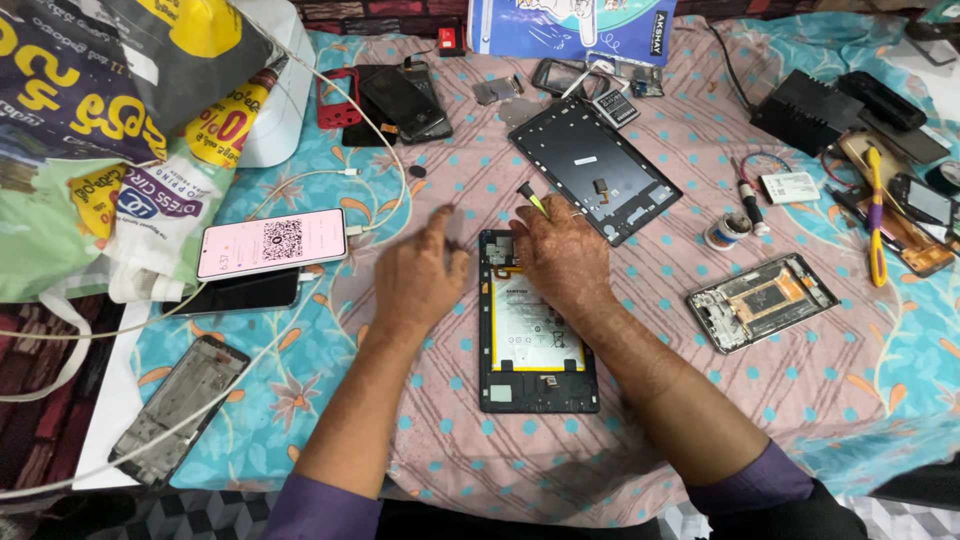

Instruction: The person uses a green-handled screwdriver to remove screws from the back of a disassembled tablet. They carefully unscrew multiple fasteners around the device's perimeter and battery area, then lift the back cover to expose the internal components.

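An opened black tablet (pixel 535 345) lies face down on the patterned cloth, its white battery showing. My right hand (pixel 562 255) rests on the tablet's top edge and holds a small screwdriver (pixel 531 198) with a yellow-green shaft and black tip. My left hand (pixel 418 275) lies flat on the cloth just left of the tablet, fingers apart and index finger stretched forward, holding nothing. The tablet's removed black back frame (pixel 594 168) lies beyond my right hand.
A lit phone (pixel 272 242) on a white cable and a dark phone (pixel 240 293) lie at left, a phone frame (pixel 180 405) at lower left. Another opened phone (pixel 762 301), a solder spool (pixel 727 231), tools and boxes sit right. Printed bags (pixel 110 120) crowd the upper left.
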